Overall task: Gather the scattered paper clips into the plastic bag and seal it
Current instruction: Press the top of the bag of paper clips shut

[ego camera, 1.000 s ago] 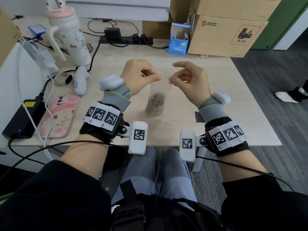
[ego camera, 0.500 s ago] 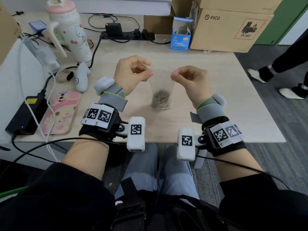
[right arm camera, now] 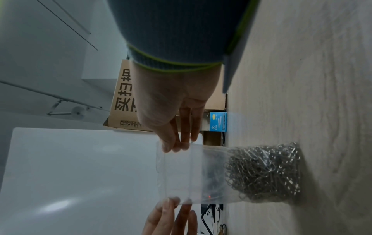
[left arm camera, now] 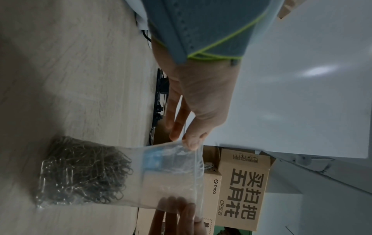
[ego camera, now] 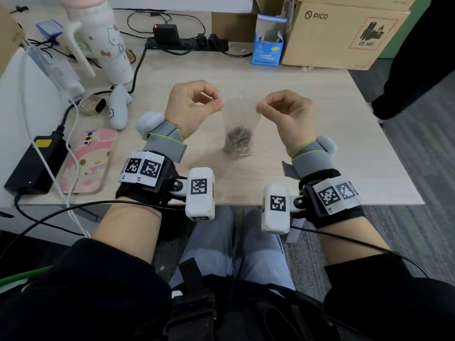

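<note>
Hands raised above a pale wooden table [ego camera: 307, 124], wrists strapped in grey bands with marker-tagged camera blocks. Left hand [ego camera: 190, 104] curled, thumb and forefinger pinching the left top corner of a clear plastic bag [ego camera: 240, 114]; remaining fingers bent loosely behind. Seen from the left wrist, thumb tip pressed on the bag's rim, two fingers [left arm camera: 175, 127] behind it. Bag held upright between both hands, mouth stretched taut along the top, base resting on the table. Paper clips [ego camera: 239, 141] heaped in the bottom of the bag as a grey tangle; whether the seal strip was pressed closed could not be told. Right hand [ego camera: 288, 114] curled likewise, thumb and forefinger gripping the right top corner, palm turned inward. From the right wrist, three fingertips [right arm camera: 175, 146] laid against the rim.

Around, from left: black power brick [ego camera: 34, 166] with a white cable across it, pink phone case [ego camera: 88, 161] lying flat, white cartoon-printed bottle [ego camera: 103, 43] standing at the back, small white figure [ego camera: 118, 107] lying in front of it. Further back a black power strip [ego camera: 187, 43], then a small blue box [ego camera: 268, 45] with its flap open, then a large cardboard box [ego camera: 339, 35] marked PICO. Grey carpet [ego camera: 418, 153] to the right, dark-trousered leg [ego camera: 413, 70] of another person at the edge.
</note>
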Demonstrator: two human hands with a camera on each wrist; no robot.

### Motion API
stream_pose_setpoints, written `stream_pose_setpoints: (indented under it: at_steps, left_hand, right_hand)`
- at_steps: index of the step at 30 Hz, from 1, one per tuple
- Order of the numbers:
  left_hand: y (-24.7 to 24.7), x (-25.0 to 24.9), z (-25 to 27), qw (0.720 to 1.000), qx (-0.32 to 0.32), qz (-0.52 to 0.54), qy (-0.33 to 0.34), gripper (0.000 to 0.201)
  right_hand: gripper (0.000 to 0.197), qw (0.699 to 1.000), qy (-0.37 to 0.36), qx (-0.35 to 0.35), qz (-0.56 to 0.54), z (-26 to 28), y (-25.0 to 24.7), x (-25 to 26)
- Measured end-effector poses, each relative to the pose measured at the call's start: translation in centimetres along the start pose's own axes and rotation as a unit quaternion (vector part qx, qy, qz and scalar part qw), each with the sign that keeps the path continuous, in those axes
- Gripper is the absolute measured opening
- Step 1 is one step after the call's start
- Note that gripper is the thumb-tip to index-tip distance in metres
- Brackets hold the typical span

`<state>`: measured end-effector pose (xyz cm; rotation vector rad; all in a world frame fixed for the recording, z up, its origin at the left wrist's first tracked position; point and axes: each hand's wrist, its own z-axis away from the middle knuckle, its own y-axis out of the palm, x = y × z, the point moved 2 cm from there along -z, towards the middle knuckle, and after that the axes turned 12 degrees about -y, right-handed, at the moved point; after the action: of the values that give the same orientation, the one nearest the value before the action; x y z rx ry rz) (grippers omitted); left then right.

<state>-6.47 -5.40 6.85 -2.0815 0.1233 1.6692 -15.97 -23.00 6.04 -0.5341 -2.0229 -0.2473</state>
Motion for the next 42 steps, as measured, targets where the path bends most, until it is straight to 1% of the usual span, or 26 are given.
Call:
stream_pose_setpoints:
  at_steps: [6,12,17,22,28,37,42]
  left_hand:
    - [0.2,0.3,0.0,1.0,-0.005,0.005,-0.009,0.016]
    - [0.5,0.2,0.0,1.0,0.005,0.002,-0.006,0.016]
    - [0.7,0.0,0.1,1.0,0.014,0.001,-0.001,0.016]
    - [1.3,-0.5,0.3,0.999,0.029,-0.013,-0.007,0.005]
    - [1.8,-1.2,0.3,0.999,0.045,-0.018,0.006,0.006]
    - [2.1,-1.5,0.3,0.998,0.06,-0.035,0.009,0.005]
    - [1.7,-1.3,0.2,0.999,0.039,-0.029,-0.003,0.01]
  right_hand:
    - [0.011,1.0,0.007,0.014,-0.014,0.2,0.5,-0.4]
    - [0.014,1.0,-0.003,0.016,-0.011,0.2,0.4,-0.3]
    - [0.011,0.999,-0.003,0.042,-0.003,0.2,0.9,-0.2]
    - [0.014,0.999,-0.006,0.054,0.007,0.1,1.2,-0.1]
    - [0.01,0.998,-0.005,0.064,0.016,0.2,1.5,0.0]
    - [0.008,0.997,0.003,0.07,0.024,0.1,1.7,0.4]
    - [0.019,0.999,0.021,0.032,0.037,0.0,0.8,0.3]
